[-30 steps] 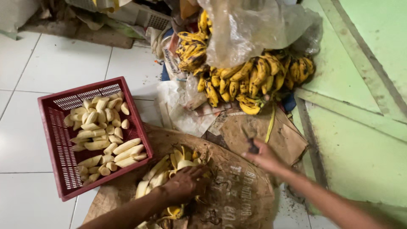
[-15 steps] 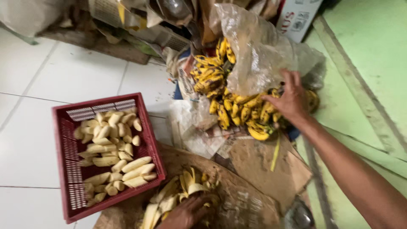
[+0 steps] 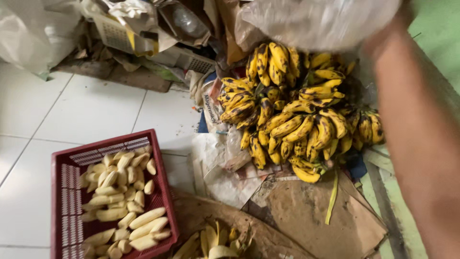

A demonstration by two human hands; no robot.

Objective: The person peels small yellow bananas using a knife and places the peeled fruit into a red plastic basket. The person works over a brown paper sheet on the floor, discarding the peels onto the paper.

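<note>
Before us on the floor [image 3: 72, 110], the crate [image 3: 165, 206] of peeled bananas [image 3: 122, 201] lies left; the banana bunches [image 3: 292, 115] lie right, cardboard [image 3: 311, 216] before them, peels [image 3: 215, 240] nearest us.

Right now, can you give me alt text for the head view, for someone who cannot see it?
A person's right arm reaches up along the right edge, over a pile of ripe, black-spotted bananas under a clear plastic sheet. At lower left a red crate holds peeled bananas, with peels on brown paper beside it.
</note>
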